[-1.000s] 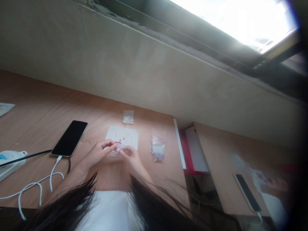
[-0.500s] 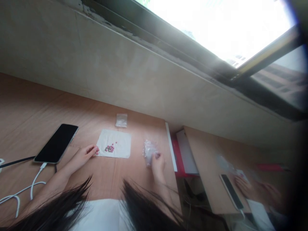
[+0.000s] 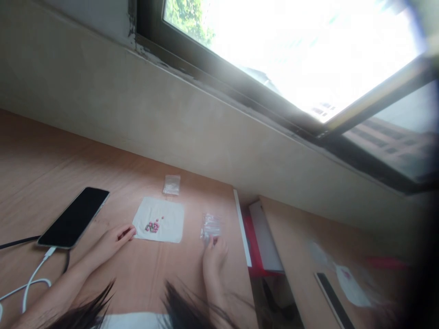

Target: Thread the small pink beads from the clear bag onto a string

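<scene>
A white tissue lies flat on the desk, bearing a small heap of pink pills and dark capsules. My left hand rests at its left edge, thumb and fingers pinched together on the border. Right of the tissue is a stack of small clear zip bags. My right hand is closed at the stack's near end, fingertips pinching the bags; how many it grips is hidden. Behind the tissue lies another small clear zip bag.
A black phone with a white cable lies at the left. Past the desk's right edge, a red folder shows in a gap. A second desk holds another phone and a white tissue. A wall and window rise behind.
The view has tilted upward, so the desk sits lower. My right hand has drawn back from over the bags to their near end. The co-worker's hands at the other desk have left clear view.
</scene>
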Action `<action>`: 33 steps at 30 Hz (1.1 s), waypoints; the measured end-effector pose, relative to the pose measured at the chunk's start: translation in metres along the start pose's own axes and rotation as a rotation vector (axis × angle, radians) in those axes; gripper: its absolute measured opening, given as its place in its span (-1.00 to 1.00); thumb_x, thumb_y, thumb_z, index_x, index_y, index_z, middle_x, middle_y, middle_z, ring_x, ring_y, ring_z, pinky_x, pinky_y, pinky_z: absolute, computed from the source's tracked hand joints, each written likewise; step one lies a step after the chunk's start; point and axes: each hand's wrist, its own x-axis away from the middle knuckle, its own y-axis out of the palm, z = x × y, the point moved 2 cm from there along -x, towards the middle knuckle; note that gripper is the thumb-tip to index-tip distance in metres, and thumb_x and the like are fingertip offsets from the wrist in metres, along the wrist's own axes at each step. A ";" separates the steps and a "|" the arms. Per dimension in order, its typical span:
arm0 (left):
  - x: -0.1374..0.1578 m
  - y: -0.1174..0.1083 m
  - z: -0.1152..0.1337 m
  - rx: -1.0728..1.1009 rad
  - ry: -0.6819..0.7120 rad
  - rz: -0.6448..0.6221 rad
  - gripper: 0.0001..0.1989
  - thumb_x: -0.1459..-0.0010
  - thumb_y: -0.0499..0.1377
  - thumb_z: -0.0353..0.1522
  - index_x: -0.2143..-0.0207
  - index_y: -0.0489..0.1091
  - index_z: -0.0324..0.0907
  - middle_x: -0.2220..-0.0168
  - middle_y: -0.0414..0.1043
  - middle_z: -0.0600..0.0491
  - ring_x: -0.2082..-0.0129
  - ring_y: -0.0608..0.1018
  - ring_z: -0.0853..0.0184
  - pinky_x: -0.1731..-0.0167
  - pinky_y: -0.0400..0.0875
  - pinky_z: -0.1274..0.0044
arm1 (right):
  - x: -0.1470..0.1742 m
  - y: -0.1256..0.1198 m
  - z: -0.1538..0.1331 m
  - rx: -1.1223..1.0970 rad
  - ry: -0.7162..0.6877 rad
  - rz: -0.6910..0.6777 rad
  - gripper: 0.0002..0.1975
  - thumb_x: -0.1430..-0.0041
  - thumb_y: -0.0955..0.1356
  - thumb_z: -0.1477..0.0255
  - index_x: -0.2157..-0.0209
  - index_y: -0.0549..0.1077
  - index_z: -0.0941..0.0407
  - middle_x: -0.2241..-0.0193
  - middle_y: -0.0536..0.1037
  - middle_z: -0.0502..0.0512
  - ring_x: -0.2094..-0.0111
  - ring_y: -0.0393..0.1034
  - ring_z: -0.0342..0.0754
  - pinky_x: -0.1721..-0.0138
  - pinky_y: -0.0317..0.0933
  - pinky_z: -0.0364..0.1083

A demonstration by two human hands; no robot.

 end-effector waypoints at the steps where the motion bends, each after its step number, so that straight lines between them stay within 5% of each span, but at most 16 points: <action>1: 0.000 0.001 -0.001 0.007 0.001 -0.001 -0.75 0.14 0.04 -0.14 0.64 0.31 -0.11 0.62 0.33 0.09 0.55 0.35 0.31 0.55 0.22 0.61 | -0.003 0.004 0.001 0.002 -0.007 0.023 -0.70 -0.15 0.10 0.36 0.49 0.29 0.22 0.49 0.32 0.22 0.43 0.15 0.02 0.40 -0.05 -0.09; 10: -0.007 0.007 -0.024 -0.045 0.010 -0.004 -0.70 0.07 -0.01 -0.14 0.60 0.33 -0.16 0.62 0.30 0.08 0.56 0.33 0.33 0.55 0.21 0.59 | -0.045 0.043 0.003 0.010 -0.008 0.210 -0.67 -0.15 0.05 0.33 0.57 0.21 0.17 0.58 0.27 0.21 0.50 0.14 0.01 0.44 -0.03 -0.08; 16: -0.010 0.007 -0.028 -0.092 -0.008 -0.015 -0.68 0.08 -0.04 -0.12 0.61 0.32 -0.13 0.63 0.28 0.07 0.57 0.31 0.32 0.56 0.21 0.58 | -0.059 0.038 -0.011 0.014 0.080 0.217 -0.70 -0.12 0.06 0.37 0.62 0.15 0.15 0.62 0.22 0.18 0.54 0.11 -0.02 0.43 -0.02 -0.07; 22: -0.015 0.009 -0.025 -0.127 -0.024 -0.040 -0.66 0.11 -0.07 -0.08 0.66 0.31 -0.07 0.65 0.25 0.07 0.58 0.32 0.24 0.56 0.20 0.49 | -0.073 0.029 -0.084 -0.177 -0.160 -0.059 -0.80 -0.03 0.12 0.48 0.40 0.31 0.25 0.40 0.33 0.27 0.34 0.15 0.06 0.26 -0.01 -0.02; 27: -0.017 0.007 -0.023 -0.156 -0.025 -0.059 -0.67 0.09 -0.09 -0.08 0.63 0.34 -0.01 0.65 0.22 0.08 0.59 0.33 0.24 0.54 0.22 0.46 | -0.086 0.052 -0.164 -0.243 -0.432 -0.263 -0.63 0.09 0.15 0.64 0.18 0.32 0.26 0.16 0.30 0.27 0.13 0.10 0.07 0.13 -0.09 -0.02; 33: -0.019 0.004 -0.017 -0.178 -0.021 -0.072 -0.69 0.06 -0.09 -0.09 0.61 0.35 0.01 0.65 0.20 0.09 0.60 0.33 0.25 0.54 0.23 0.46 | -0.096 0.071 -0.192 -0.150 -0.445 -0.389 -0.78 0.04 0.16 0.65 0.58 0.37 0.21 0.47 0.40 0.18 0.38 0.16 -0.03 0.27 -0.06 -0.09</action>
